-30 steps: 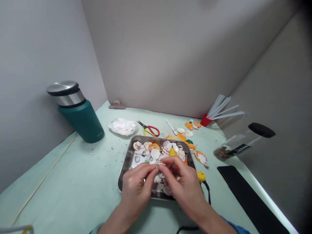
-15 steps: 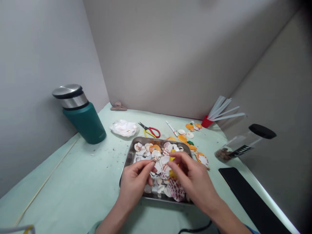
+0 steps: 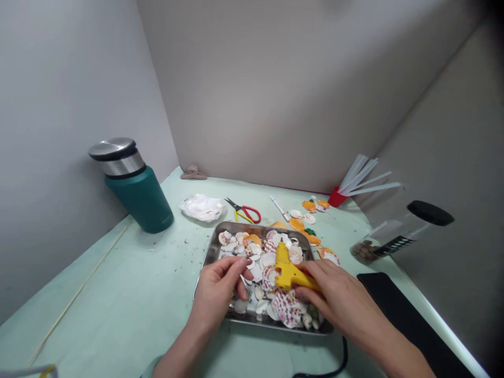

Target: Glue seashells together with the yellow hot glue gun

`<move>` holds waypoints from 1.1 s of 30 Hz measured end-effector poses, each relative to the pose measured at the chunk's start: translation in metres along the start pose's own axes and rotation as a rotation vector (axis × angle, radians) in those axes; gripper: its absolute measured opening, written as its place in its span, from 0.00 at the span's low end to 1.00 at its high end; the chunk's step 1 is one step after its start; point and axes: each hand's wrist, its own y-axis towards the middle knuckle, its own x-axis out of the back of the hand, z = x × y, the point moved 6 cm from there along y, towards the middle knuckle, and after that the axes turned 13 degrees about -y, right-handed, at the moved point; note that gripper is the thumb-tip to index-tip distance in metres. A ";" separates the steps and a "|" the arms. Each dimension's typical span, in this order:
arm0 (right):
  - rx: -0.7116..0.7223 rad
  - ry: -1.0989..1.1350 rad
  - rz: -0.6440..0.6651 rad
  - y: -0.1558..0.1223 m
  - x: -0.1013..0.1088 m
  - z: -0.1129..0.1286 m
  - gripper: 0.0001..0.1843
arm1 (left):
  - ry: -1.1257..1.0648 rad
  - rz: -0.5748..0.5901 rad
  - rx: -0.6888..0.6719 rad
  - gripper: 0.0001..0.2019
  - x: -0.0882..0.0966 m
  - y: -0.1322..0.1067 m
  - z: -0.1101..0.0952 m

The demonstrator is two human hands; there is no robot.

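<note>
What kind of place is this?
It looks like a craft table, maybe at home or in a workshop; I can't tell which. You can see a yellow glue gun, a tray of shells and scissors.

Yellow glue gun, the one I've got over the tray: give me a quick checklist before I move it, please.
1. Right hand on the handle of the yellow glue gun: ok.
2. Left hand clear of the nozzle: ok, off to its left.
3. Nozzle clear of the shells beneath: cannot tell.
4. Scissors out of the way: ok, beyond the tray.
5. Cord plugged in: cannot tell, its end isn't visible.
</note>
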 end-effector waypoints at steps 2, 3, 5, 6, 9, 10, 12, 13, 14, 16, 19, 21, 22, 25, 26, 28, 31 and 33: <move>0.009 0.019 -0.059 0.003 0.010 0.002 0.09 | 0.013 0.002 -0.002 0.16 -0.001 0.000 -0.001; 0.016 0.050 -0.103 0.004 0.018 0.004 0.08 | 0.022 0.006 -0.003 0.16 -0.001 0.000 -0.001; 0.044 0.170 -0.210 0.008 0.034 0.013 0.06 | 0.042 0.025 -0.012 0.15 -0.003 -0.001 -0.002; 0.073 0.250 -0.250 0.011 0.042 0.020 0.07 | 0.049 0.036 -0.021 0.14 -0.004 -0.001 -0.002; 0.174 0.412 -0.349 0.019 0.060 0.043 0.09 | 0.077 0.058 -0.079 0.12 -0.005 -0.002 -0.003; 0.197 0.427 -0.359 0.021 0.062 0.050 0.10 | 0.097 0.066 -0.107 0.11 -0.006 -0.002 -0.003; 0.234 0.424 -0.353 0.027 0.062 0.061 0.11 | 0.153 0.082 -0.174 0.10 -0.006 -0.003 -0.004; 0.252 0.413 -0.348 0.028 0.060 0.065 0.11 | 0.182 0.090 -0.210 0.09 -0.007 -0.004 -0.004; 0.267 0.399 -0.345 0.030 0.058 0.068 0.10 | 0.208 0.092 -0.244 0.09 -0.007 -0.004 -0.005; 0.277 0.378 -0.354 0.031 0.054 0.072 0.11 | 0.248 0.086 -0.300 0.08 -0.007 -0.005 -0.006; 0.233 0.381 -0.371 0.033 0.049 0.072 0.10 | 0.302 0.080 -0.380 0.07 -0.007 -0.007 -0.008; 0.213 0.396 -0.365 0.033 0.047 0.072 0.09 | 0.351 0.091 -0.443 0.07 -0.009 -0.009 -0.011; 0.217 0.400 -0.361 0.033 0.047 0.072 0.09 | 0.376 0.097 -0.470 0.07 -0.010 -0.011 -0.013; 0.266 0.396 -0.358 0.032 0.048 0.074 0.10 | 0.411 0.100 -0.504 0.08 -0.011 -0.013 -0.015; 0.280 0.394 -0.360 0.032 0.048 0.074 0.10 | 0.413 0.100 -0.502 0.08 -0.011 -0.014 -0.015; 0.295 0.398 -0.359 0.032 0.049 0.073 0.10 | 0.416 0.099 -0.501 0.07 -0.011 -0.014 -0.016; 0.302 0.405 -0.355 0.032 0.050 0.072 0.10 | 0.425 0.093 -0.502 0.07 -0.010 -0.013 -0.015; 0.272 0.417 -0.366 0.032 0.050 0.069 0.09 | 0.418 0.079 -0.493 0.07 -0.008 -0.012 -0.014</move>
